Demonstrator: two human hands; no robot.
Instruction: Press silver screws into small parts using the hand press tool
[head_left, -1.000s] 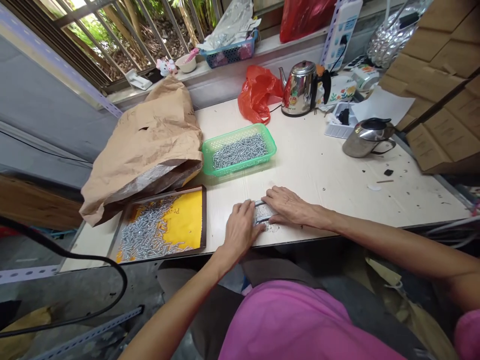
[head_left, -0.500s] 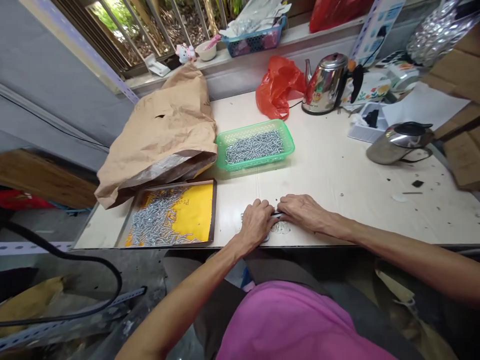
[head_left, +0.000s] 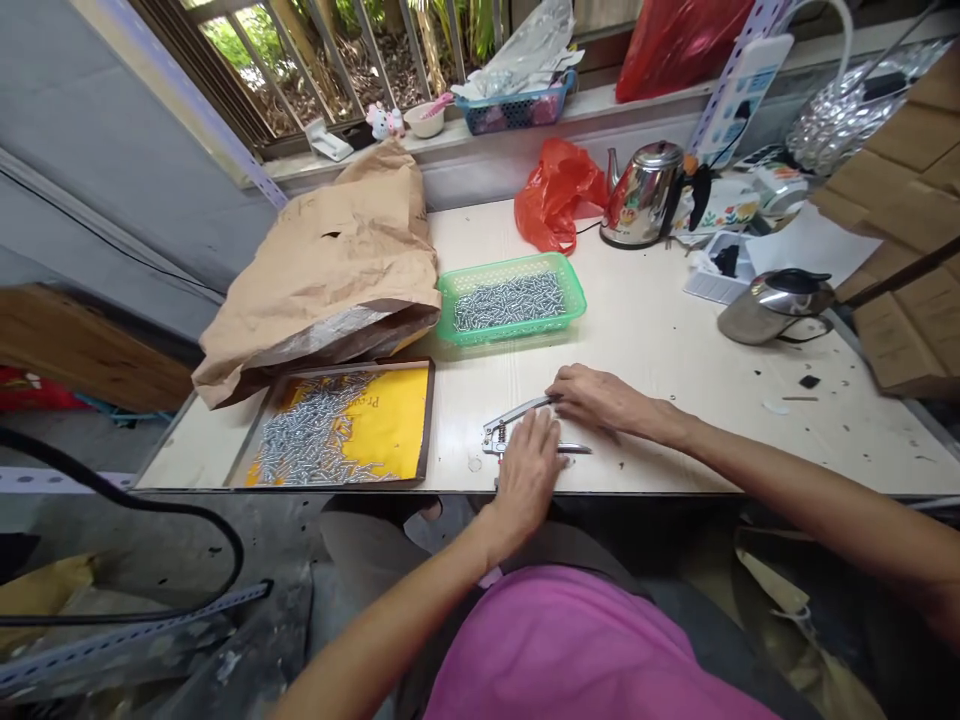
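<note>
A silver plier-like hand tool [head_left: 514,411] lies on the table near its front edge, its two handles spread apart and a small coil spring showing between them at the left end. My left hand [head_left: 531,462] lies over the lower handle, fingers closed down across it and covering its middle. At the far end of the upper handle, my right hand [head_left: 600,400] has its curled fingers on the tip. Left of the tool sits a shallow tray [head_left: 429,420] with a yellow lining and many small silver metal pins [head_left: 304,430]. A green plastic basket [head_left: 510,334] behind holds more such pins.
A large brown paper bag [head_left: 322,260] slumps behind the tray. Toward the back are a red plastic bag [head_left: 555,195] and a steel kettle [head_left: 641,200]. A metal jug [head_left: 772,305] and cardboard boxes [head_left: 907,330] stand at right, with small scraps on the tabletop nearby.
The hands, close together over the tool before, are now farther apart. The tool's handles now show spread, with the right hand farther back on the upper one.
</note>
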